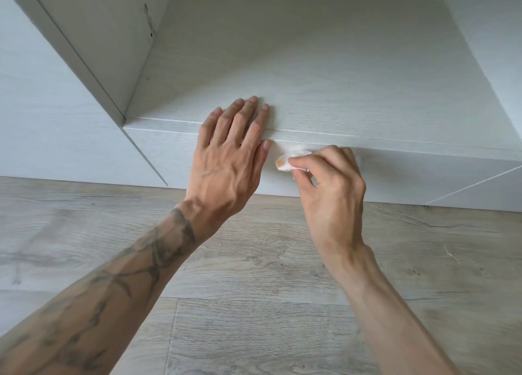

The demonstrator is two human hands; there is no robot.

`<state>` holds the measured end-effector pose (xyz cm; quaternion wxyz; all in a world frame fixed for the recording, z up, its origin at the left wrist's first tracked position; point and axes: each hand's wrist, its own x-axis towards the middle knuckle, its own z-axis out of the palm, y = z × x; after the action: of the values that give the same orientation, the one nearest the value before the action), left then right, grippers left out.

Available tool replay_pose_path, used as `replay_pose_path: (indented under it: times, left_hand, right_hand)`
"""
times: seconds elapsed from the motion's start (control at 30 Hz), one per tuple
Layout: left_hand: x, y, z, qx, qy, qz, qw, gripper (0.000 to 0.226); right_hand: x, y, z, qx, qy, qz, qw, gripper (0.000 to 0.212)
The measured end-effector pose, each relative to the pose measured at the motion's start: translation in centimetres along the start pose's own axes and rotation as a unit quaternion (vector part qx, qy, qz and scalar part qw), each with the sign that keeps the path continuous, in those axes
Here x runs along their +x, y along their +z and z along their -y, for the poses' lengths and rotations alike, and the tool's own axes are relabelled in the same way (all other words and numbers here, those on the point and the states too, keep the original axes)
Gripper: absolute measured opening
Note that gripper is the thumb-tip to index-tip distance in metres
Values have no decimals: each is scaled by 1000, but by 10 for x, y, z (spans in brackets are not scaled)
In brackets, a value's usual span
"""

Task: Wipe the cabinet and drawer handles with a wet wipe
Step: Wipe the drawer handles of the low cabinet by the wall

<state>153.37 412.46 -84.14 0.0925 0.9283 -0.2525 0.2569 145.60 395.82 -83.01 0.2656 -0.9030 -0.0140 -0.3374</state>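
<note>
A low white wood-grain cabinet (353,86) fills the upper half of the head view, its drawer front (169,159) facing me just above the floor. My left hand (228,159) lies flat with straight fingers over the cabinet's top front edge. My right hand (330,188) pinches a crumpled white wet wipe (285,164) with an orange-brown stain, held against the recessed grip at the drawer front's top edge. The grip itself is mostly hidden behind the wipe and my fingers.
A tall white side panel (84,52) rises at the left of the open shelf space. Grey wood-look laminate floor (254,304) spreads below the cabinet. A second drawer front seam (474,185) runs at the far right.
</note>
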Motion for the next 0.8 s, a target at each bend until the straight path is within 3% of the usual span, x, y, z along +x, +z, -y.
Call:
replay_pose_path:
  times: [0.27,0.43,0.8]
  left_hand:
    - [-2,-24,2,-25,1,102,994,56]
    - [-21,-57,15,-7,-19,132,991,55]
    - [-35,-193,102,79,-40,77,993,53]
  right_hand:
    - [-17,-33,-23,-12,45,-5,999,23]
    - [-10,-53,-14,95,125,24,987,19]
    - [66,-42,119,200,16,63,978,29]
